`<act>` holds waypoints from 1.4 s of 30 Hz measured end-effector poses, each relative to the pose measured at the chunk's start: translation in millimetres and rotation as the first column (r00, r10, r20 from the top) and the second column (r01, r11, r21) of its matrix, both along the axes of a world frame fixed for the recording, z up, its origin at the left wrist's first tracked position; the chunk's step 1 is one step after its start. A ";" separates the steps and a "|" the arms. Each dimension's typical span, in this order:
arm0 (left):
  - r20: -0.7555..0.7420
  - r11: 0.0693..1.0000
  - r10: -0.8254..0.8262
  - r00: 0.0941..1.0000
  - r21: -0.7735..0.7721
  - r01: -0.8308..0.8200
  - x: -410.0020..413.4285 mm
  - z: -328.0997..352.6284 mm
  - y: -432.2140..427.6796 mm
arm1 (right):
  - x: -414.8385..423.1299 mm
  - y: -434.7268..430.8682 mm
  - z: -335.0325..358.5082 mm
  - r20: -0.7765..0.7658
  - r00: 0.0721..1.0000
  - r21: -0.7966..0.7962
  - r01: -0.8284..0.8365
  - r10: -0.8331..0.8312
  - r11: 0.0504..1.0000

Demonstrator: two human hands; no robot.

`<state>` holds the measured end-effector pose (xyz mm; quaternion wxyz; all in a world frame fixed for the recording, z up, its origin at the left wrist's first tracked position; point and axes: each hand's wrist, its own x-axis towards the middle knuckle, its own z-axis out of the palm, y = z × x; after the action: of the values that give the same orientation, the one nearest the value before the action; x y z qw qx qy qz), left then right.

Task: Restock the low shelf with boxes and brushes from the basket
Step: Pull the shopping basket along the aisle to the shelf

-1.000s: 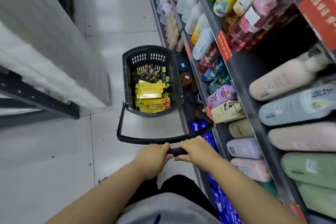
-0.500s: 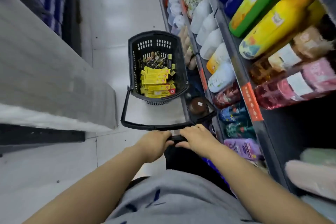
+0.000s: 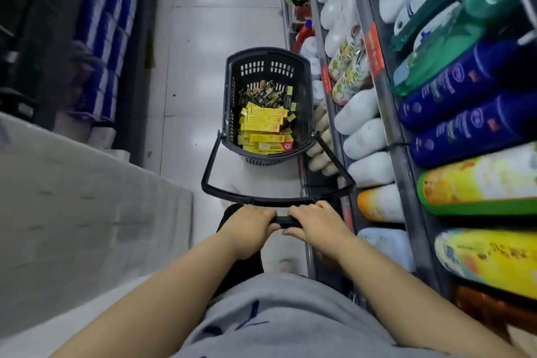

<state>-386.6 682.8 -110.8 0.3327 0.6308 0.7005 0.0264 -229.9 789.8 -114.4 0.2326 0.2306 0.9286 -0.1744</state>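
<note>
Head view: the person stands in a shop aisle and looks down over a grey shirt at both forearms. The left hand [image 3: 250, 227] and the right hand [image 3: 315, 224] sit side by side, fingers curled over the short grip at the middle of the long black handle [image 3: 212, 160]. Both hold it closed, with a small gap between them. The handle runs forward and down to the basket [image 3: 229, 102], which stands on the white floor [image 3: 186, 67] just beside the shelving on the right.

Inside the basket, yellow boxes [image 3: 263, 126] are stacked at the near end. A heap of dark packs [image 3: 267, 93], probably the brushes, lies at the far end. Nothing has been taken out yet.

The low shelf [image 3: 315, 182] runs along the foot of the shelving, right of the basket. It is mostly in shadow, and what free room it has cannot be told. Above it, rows of bottles [image 3: 363, 113] fill the higher shelves. On the left, a rack holds blue-and-white packs [image 3: 107, 23].

The step in hand looks like bringing the basket to the right spot along the shelf, so the restocking itself has not begun. The next move likely calls for parking the basket, letting go of the handle with at least one hand, and bending low to reach in for a box. The basket sits well ahead of the hands, so the person would have to step or lean forward.
</note>
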 end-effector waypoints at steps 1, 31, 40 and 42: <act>0.013 1.000 -0.022 1.000 0.011 0.022 -15.1 -2.8 14.6 | -12.2 13.6 -2.7 0.001 1.000 0.003 -0.002 0.002 1.000; -0.049 0.997 0.053 0.997 -0.052 -0.056 -413.3 23.5 559.2 | -421.0 546.3 19.2 -0.034 0.997 0.039 0.064 -0.062 0.997; -0.044 1.000 0.000 0.999 0.006 0.001 -518.9 14.2 682.3 | -515.8 675.9 10.0 -0.034 0.999 0.042 0.028 -0.026 0.999; -0.051 0.999 -0.036 0.998 -0.020 0.035 -542.9 8.7 714.4 | -538.4 704.6 6.7 -0.015 0.999 0.029 0.046 -0.045 0.999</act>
<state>-929.6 1397.2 -102.1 0.3209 0.6404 0.6978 -0.0023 -768.3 1494.3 -107.6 0.2185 0.2538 0.9272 -0.1679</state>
